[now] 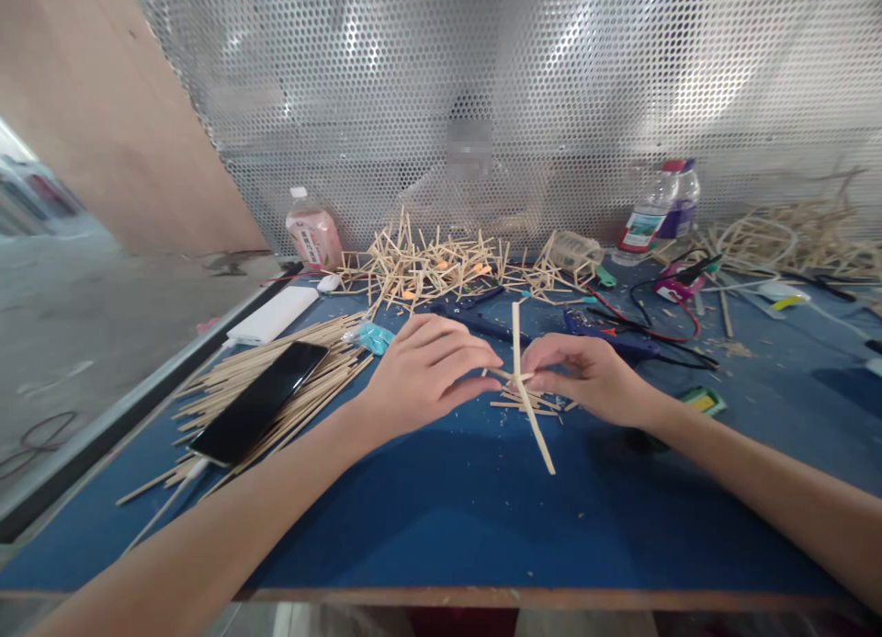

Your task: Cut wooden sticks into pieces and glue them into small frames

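Over the middle of the blue table, both my hands are closed on small wooden sticks that meet at a joint. My left hand (434, 366) pinches a short stick reaching in from the left. My right hand (582, 370) grips near the joint from the other side, its fingertips partly hiding what they hold. A longer pale wooden stick (534, 426) angles down toward me from the joint, with another piece rising above it. Below my fingers lie several short cut sticks (516, 403) and crumbs. Behind them rests a dark blue tool (472, 320), partly hidden.
Long sticks (317, 343) lie at left under a black phone (262, 403), near a white power bank (274, 315). Joined stick frames (427, 260) line the perforated metal screen (386, 95). Bottles (648, 216) stand at back right, and cables (689, 320) cross the table (441, 517).
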The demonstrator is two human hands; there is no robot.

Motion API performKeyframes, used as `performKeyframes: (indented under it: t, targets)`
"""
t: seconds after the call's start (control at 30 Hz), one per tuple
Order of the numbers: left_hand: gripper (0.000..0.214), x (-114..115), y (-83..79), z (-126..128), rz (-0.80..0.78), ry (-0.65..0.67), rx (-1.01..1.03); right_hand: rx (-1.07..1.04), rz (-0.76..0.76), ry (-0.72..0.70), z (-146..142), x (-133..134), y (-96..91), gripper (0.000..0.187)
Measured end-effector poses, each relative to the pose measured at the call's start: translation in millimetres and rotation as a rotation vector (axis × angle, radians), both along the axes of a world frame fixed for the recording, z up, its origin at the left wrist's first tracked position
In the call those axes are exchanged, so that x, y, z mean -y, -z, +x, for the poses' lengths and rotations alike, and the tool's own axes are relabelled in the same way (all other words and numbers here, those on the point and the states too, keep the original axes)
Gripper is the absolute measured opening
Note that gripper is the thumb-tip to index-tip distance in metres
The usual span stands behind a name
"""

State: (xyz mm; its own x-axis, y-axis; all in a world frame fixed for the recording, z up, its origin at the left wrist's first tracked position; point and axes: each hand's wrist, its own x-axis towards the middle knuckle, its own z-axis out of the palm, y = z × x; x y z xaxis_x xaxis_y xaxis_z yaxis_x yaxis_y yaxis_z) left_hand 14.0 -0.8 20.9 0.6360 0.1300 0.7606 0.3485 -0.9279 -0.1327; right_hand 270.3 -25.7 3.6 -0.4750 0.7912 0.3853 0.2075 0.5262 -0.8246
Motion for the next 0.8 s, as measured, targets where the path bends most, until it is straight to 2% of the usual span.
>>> performKeyframes:
  t: [0.1,0.33,0.47,0.67,0.8]
  targets:
    - [0.007,-1,2.6,2,0.003,0.007,0.009,0.054,-0.027,0.014,-3,3,-4.9,0.012]
    - [0.011,1,6.3,4,-0.104,0.003,0.038,0.216,0.039,0.011,-5,7,-11.7,0.021]
    - [0.009,3,8.7,7,-0.203,0.003,0.067,0.206,0.049,-0.013,-6,8,-11.5,0.022]
    - [0.008,4,9.8,8,-0.235,0.023,0.078,0.158,-0.009,-0.044,-9,9,-9.1,0.018]
    - [0.007,8,9.1,9,-0.298,0.044,0.088,0.129,0.017,-0.037,-11,11,-8.9,0.016]
